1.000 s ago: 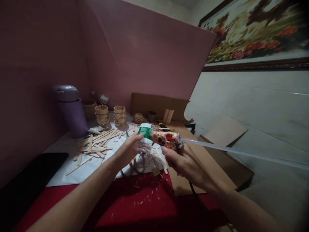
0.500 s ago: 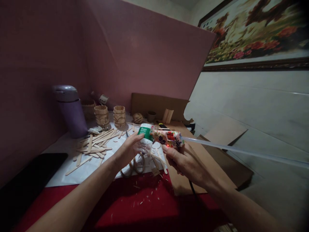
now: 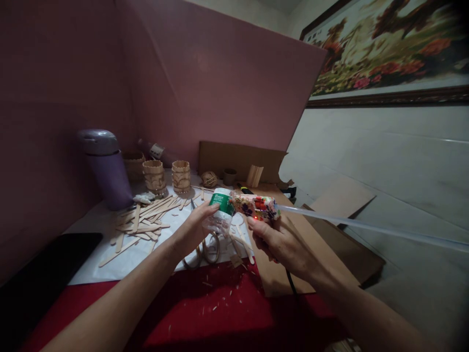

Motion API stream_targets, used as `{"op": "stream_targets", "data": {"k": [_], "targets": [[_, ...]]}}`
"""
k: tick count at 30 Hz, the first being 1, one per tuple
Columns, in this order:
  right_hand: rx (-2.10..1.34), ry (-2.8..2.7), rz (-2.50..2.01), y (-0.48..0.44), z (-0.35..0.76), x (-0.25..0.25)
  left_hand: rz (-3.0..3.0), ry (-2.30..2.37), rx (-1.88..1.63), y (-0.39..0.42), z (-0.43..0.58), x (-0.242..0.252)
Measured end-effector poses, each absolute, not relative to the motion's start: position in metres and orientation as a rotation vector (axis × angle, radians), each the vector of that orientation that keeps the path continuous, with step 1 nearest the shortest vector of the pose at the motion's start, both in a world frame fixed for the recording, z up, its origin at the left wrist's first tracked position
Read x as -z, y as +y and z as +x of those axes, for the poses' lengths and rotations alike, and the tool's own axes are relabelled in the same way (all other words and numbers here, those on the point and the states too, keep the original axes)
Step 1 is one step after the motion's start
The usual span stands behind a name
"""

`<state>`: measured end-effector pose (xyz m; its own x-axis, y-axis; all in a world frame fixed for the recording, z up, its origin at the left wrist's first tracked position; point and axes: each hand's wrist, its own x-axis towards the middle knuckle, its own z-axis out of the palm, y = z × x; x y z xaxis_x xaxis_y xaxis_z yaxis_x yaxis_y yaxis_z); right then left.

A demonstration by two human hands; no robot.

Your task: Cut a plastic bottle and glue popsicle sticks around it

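Observation:
My left hand (image 3: 196,225) is closed round a clear plastic bottle piece (image 3: 221,208) with a green and white label, its thumb on the label. In my right hand (image 3: 282,244) is a flower-patterned glue gun (image 3: 254,206) with a red light lit. A long clear glue stick (image 3: 351,222) runs out of its back to the right. The gun's front end is at the right side of the bottle; whether its tip touches is hidden. Below the bottle lie the looped handles of scissors (image 3: 210,249) on the white sheet.
Loose craft sticks (image 3: 146,220) are heaped on the left of the white sheet (image 3: 86,264). Behind stand two stick-covered cups (image 3: 181,177), a purple flask (image 3: 108,171) and a twine ball (image 3: 209,179). Cardboard (image 3: 286,274) lies under my right hand; scraps dot the red cloth (image 3: 190,313).
The glue gun and my right hand have shifted very slightly to the right. My left hand holds the bottle piece in nearly the same place.

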<state>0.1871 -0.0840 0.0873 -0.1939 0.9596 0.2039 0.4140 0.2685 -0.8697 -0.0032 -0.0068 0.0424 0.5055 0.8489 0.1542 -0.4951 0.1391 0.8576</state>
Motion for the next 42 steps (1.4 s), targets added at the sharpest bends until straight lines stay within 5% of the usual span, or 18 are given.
{"op": "stream_targets", "data": {"k": [42], "targets": [[-0.778, -1.651, -1.395, -0.0781, 0.1942, -0.0807, 1.089, 0.455, -0.981, -0.0049, -0.0026, -0.0384]]}}
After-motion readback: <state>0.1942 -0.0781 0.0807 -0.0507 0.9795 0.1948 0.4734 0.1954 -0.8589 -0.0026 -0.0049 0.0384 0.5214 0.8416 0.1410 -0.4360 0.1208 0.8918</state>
